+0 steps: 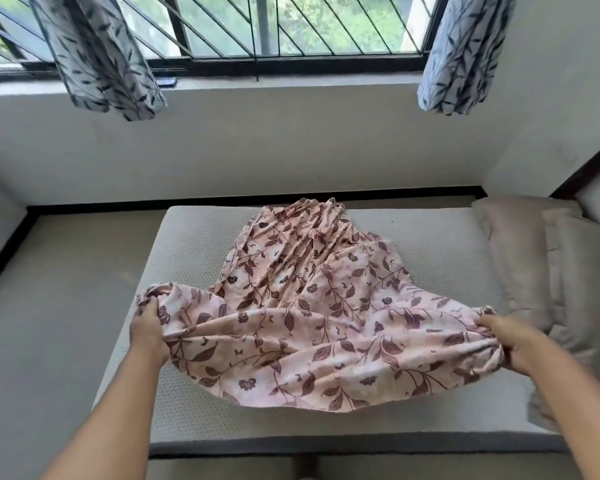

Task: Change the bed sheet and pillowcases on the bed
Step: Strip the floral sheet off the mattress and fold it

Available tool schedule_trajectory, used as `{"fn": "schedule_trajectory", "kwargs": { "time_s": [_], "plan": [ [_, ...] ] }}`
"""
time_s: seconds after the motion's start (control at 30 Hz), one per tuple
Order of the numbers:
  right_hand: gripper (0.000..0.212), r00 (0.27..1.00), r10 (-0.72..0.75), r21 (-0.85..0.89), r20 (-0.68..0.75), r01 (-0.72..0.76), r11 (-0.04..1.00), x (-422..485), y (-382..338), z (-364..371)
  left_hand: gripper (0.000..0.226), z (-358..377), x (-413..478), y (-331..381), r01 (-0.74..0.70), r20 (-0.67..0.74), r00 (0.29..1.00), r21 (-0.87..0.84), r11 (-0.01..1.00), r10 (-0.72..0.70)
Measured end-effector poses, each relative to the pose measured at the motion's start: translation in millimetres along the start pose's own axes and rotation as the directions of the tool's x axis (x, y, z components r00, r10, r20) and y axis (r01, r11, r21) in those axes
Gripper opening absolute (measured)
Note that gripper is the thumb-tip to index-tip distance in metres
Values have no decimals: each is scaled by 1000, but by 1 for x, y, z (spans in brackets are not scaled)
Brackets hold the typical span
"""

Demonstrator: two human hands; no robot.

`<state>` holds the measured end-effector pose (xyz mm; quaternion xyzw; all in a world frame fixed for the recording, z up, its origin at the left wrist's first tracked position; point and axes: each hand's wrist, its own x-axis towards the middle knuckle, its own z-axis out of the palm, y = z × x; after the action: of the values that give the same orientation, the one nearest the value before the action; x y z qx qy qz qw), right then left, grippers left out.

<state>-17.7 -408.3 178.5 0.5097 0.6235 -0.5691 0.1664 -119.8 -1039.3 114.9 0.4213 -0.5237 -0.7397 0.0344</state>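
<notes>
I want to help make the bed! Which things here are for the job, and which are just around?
For the job:
- sheet, gripped by the left hand and the right hand
- mattress, bare under it
- pillows at the right end

Just around:
- curtains
- window

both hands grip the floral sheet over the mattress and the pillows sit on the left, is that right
Not quite. The pillows sit on the right of the mattress, not the left, as the head view shows. The rest holds: the left hand and right hand both grip the floral sheet over the mattress.
</notes>
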Motion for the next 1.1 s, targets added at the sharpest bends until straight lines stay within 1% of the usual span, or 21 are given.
{"fn": "schedule_trajectory", "kwargs": {
  "time_s": [0.03,0.07,0.1,0.13,0.2,0.23,0.3,0.37,0.47,0.53,0.57,0.63,0.7,0.77,0.8,0.83,0.87,0.93,1.0,1.07,1.1],
  "plan": [
    [19,998,-14,-80,-67,9,997,3,3,0,48,3,7,-6,33,36,999,25,999,-34],
    [16,994,-26,-149,-107,10,989,9,7,0,48,7,11,-12,53,74,996,51,997,-57],
    [15,991,-32,-217,-134,2,976,15,11,-1,42,18,2,-14,74,117,989,90,993,-85],
    [15,987,-30,-281,-156,-15,960,20,15,-2,32,31,-19,-11,71,130,988,129,989,-88],
    [18,984,-42,-369,-173,-25,929,34,26,-3,15,53,-50,-14,16,143,988,226,974,-50],
    [20,985,-48,-394,-163,-21,919,41,28,-3,13,60,-58,-19,-11,157,987,277,961,-34],
    [22,990,-36,-447,-138,-29,894,48,26,3,18,69,-65,-33,-58,168,986,364,930,-4],
    [22,991,-73,-530,-109,4,848,44,21,11,19,71,-69,-47,-94,157,987,450,888,25],
    [15,995,-103,-566,11,91,819,57,17,19,20,76,-78,-65,-122,107,991,550,826,75],
    [20,989,-125,-644,74,143,752,90,18,24,19,81,-80,-78,-123,81,992,639,760,93],
    [23,986,-125,-683,111,167,711,113,19,26,20,81,-76,-87,-95,51,995,697,710,83],
    [22,980,-130,-734,152,199,649,137,16,39,20,79,-74,-101,-27,-30,996,801,598,86],
    [25,966,-150,-753,209,257,605,142,4,57,21,85,-72,-115,78,-150,983,865,495,107],
    [32,957,-141,-777,254,289,560,146,-9,77,30,101,-72,-122,211,-291,941,905,369,175],
    [31,952,-135,-802,275,305,513,146,-13,86,34,112,-76,-123,248,-316,924,924,291,214],
    [29,949,-128,-825,290,315,469,153,-17,98,38,128,-76,-129,230,-283,923,949,217,259],
    [29,944,-125,-845,306,330,421,158,-21,111,42,144,-74,-135,159,-202,935,974,163,290],
    [46,927,-132,-868,352,376,323,171,-29,139,49,185,-67,-150,-20,-9,963,994,105,268],
    [51,909,-157,-871,385,414,263,199,-34,170,54,229,-38,-180,-176,153,973,976,128,173],
    [54,878,-194,-859,437,472,200,227,-35,197,59,272,-7,-207,-272,265,962,947,173,66],
    [57,862,-217,-853,457,494,166,246,-37,211,62,294,15,-226,-315,314,949,933,175,33]
  ]
}}
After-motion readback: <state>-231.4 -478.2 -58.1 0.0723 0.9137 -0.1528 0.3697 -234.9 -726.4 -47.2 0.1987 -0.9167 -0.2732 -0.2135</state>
